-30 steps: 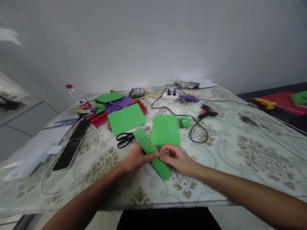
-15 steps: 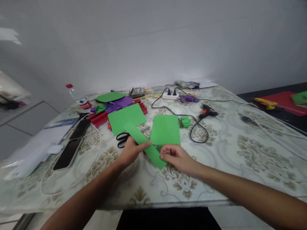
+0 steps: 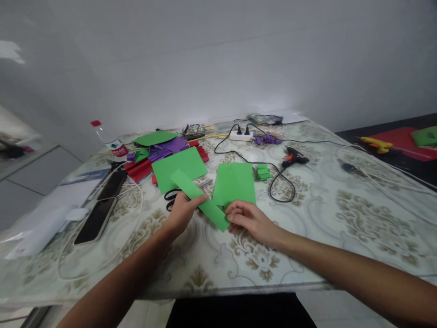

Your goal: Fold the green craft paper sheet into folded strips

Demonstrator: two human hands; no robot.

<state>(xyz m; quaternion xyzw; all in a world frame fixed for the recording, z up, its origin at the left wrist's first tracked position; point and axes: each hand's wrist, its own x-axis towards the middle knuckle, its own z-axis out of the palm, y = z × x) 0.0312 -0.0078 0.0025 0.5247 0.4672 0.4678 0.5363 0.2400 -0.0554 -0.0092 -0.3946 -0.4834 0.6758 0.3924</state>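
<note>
While the left hand (image 3: 180,212) grips a green strip (image 3: 213,213) between the thumb, which lies on top, and the fingers beneath, the right hand (image 3: 251,218) is at the lower end of this strip with its fingers bent. Whether the right hand pinches the edge or only rests against it, I cannot tell. The strip is held above the patterned surface (image 3: 198,269), in front of the person, and it slants from the upper left to the lower right. Its upper end covers, in this view, a part of the scissors (image 3: 172,195) with black handles and the lower edge of a wide green sheet (image 3: 189,161).

Behind the right hand lies a second green sheet (image 3: 235,180), whose near edge is partly hidden by the fingers. Just beside it, on the right, there is a small bundle of folded green paper (image 3: 263,172). Farther to the right a black glue gun (image 3: 294,158) lies near a looped black cable (image 3: 282,200). Behind the sheets stand out a white power strip (image 3: 241,136) with two plugs and, next to it, some crumpled purple paper (image 3: 268,139). On the left side are red folded paper (image 3: 138,169), a tilted bottle (image 3: 116,146) with a red cap, and a phone (image 3: 95,221).
</note>
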